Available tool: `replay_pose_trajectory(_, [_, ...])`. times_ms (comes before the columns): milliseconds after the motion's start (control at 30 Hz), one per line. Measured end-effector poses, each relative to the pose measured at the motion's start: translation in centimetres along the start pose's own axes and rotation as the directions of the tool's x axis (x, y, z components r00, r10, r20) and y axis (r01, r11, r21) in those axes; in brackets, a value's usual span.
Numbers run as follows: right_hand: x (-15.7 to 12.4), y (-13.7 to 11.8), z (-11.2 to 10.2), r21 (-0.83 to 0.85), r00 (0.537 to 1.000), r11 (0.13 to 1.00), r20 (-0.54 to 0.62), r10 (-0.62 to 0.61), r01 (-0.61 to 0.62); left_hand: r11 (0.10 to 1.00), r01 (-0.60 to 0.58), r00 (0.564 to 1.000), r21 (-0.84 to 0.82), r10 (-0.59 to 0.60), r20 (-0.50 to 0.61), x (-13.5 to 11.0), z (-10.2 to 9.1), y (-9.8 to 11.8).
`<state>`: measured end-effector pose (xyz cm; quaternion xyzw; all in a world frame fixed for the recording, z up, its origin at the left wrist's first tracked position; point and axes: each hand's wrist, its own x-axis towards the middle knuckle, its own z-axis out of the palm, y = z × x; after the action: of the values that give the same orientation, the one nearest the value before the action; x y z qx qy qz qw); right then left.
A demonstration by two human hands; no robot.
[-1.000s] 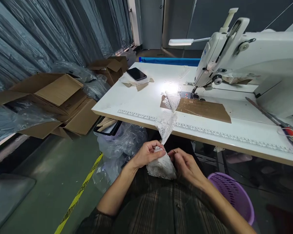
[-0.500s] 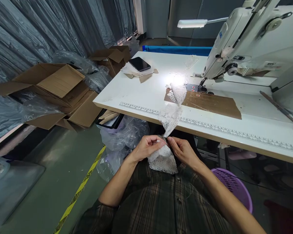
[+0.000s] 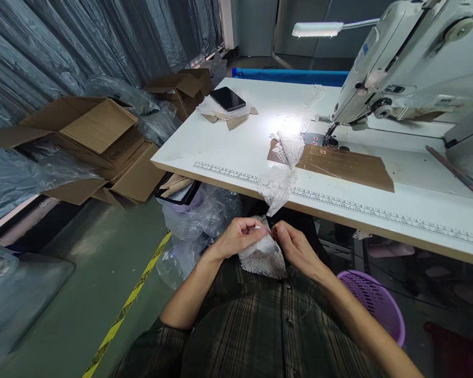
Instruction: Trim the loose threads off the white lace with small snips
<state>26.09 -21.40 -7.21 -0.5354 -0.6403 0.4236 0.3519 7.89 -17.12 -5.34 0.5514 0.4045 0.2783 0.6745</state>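
Over my lap, my left hand pinches a piece of white lace fabric between thumb and fingers. My right hand is closed beside the lace's right edge, its fingertips close to my left fingertips. What the right fingers grip is hidden. A strip of white lace droops over the table's front edge just above my hands, its pointed lower end apart from them. More folded lace lies on the table by the sewing machine, partly over a brown card.
The white table has a printed ruler along its front. A black phone rests on a fabric stack at the left. A lamp shines above. Cardboard boxes and plastic bags are at the left, a purple basket below right.
The hanging lace strip's lower end, earlier at my fingertips, is now apart from the lace in my left hand. My right fingers have curled inward. The view has shifted slightly.
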Motion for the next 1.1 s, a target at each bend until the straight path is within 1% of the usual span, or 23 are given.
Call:
replay_pose_trajectory(67, [-0.7,0.6,0.2,0.076,0.998,0.997,0.069,0.017,-0.022,1.000,0.004,1.000,0.014,-0.004,-0.003,0.1,0.2,-0.8])
replay_pose_trajectory(100, [-1.1,1.0,0.3,0.082,0.995,0.996,0.099,0.028,-0.036,0.999,0.000,1.000,0.037,0.001,-0.007,0.2,0.3,-1.3])
replay_pose_trajectory(167, [-1.9,1.7,0.4,0.024,0.992,0.997,0.112,0.064,-0.067,0.993,-0.029,0.999,0.119,0.033,-0.031,0.6,0.4,-2.5])
replay_pose_trajectory(233, [-2.5,2.2,0.2,-0.094,0.993,0.991,0.054,0.100,-0.095,0.969,-0.081,0.991,0.233,0.103,-0.087,1.1,0.5,-3.5])
replay_pose_trajectory(300, [-2.9,2.3,-0.3,-0.210,0.994,0.972,-0.045,0.100,-0.107,0.933,-0.133,0.969,0.334,0.193,-0.152,1.5,0.5,-3.8])
replay_pose_trajectory(333, [-3.0,2.2,-0.6,-0.244,0.993,0.964,-0.088,0.083,-0.102,0.916,-0.156,0.957,0.370,0.233,-0.174,1.7,0.6,-3.7])
replay_pose_trajectory(400, [-2.9,1.6,-1.2,-0.257,0.988,0.963,-0.147,0.039,-0.076,0.888,-0.195,0.932,0.415,0.300,-0.203,2.1,0.7,-2.8])
replay_pose_trajectory(500, [-2.4,0.2,-2.1,-0.188,0.976,0.982,-0.215,-0.025,-0.016,0.848,-0.261,0.892,0.461,0.395,-0.222,2.3,1.3,-1.1])
replay_pose_trajectory(533, [-2.2,-0.3,-2.2,-0.158,0.970,0.987,-0.240,-0.048,0.010,0.828,-0.287,0.879,0.482,0.428,-0.211,2.2,1.6,-0.6])
replay_pose_trajectory(600, [-1.8,-1.1,-2.4,-0.116,0.954,0.992,-0.286,-0.086,0.055,0.762,-0.348,0.862,0.546,0.489,-0.133,1.8,2.4,-0.2])
replay_pose_trajectory(667, [-1.5,-1.7,-2.3,-0.121,0.936,0.992,-0.342,-0.080,0.040,0.654,-0.426,0.846,0.625,0.533,0.020,1.2,3.3,-0.3])
replay_pose_trajectory(733, [-1.2,-2.0,-2.0,-0.175,0.908,0.983,-0.419,-0.029,-0.049,0.532,-0.517,0.819,0.670,0.536,0.207,0.5,4.1,-0.7])
replay_pose_trajectory(767, [-1.2,-2.1,-1.9,-0.204,0.890,0.974,-0.455,-0.003,-0.101,0.485,-0.563,0.799,0.669,0.526,0.291,0.1,4.3,-0.9])
replay_pose_trajectory(800, [-1.1,-2.1,-1.8,-0.224,0.875,0.964,-0.483,0.017,-0.142,0.458,-0.603,0.778,0.653,0.517,0.356,-0.2,4.4,-1.0])
replay_pose_trajectory(833, [-1.1,-2.1,-1.7,-0.230,0.868,0.960,-0.496,0.027,-0.162,0.451,-0.631,0.761,0.632,0.520,0.388,-0.4,4.4,-1.0])
replay_pose_trajectory(867, [-1.2,-2.1,-1.7,-0.220,0.871,0.963,-0.490,0.031,-0.158,0.463,-0.640,0.753,0.613,0.536,0.381,-0.6,4.1,-0.9])
replay_pose_trajectory(900, [-1.3,-2.1,-1.7,-0.194,0.886,0.971,-0.463,0.031,-0.136,0.490,-0.630,0.755,0.602,0.568,0.328,-0.6,3.7,-0.7])
replay_pose_trajectory(967, [-1.8,-2.2,-1.6,-0.114,0.930,0.992,-0.366,0.016,-0.062,0.588,-0.566,0.770,0.577,0.627,0.117,-0.4,2.7,0.0])
replay_pose_trajectory(1000, [-2.1,-2.3,-1.6,-0.069,0.953,0.997,-0.303,-0.004,-0.018,0.650,-0.529,0.778,0.546,0.628,0.008,-0.2,2.2,0.3])
replay_pose_trajectory(1033, [-2.4,-2.5,-1.4,-0.029,0.970,0.999,-0.241,-0.029,0.022,0.713,-0.498,0.795,0.494,0.603,-0.069,0.2,1.7,0.5])
replay_pose_trajectory(1067, [-2.7,-2.7,-1.3,0.004,0.981,0.998,-0.185,-0.056,0.058,0.777,-0.471,0.826,0.417,0.554,-0.100,0.6,1.3,0.7])
replay_pose_trajectory(1100, [-3.0,-2.9,-1.1,0.030,0.987,0.995,-0.136,-0.085,0.090,0.841,-0.440,0.868,0.314,0.488,-0.090,0.9,1.1,0.7])
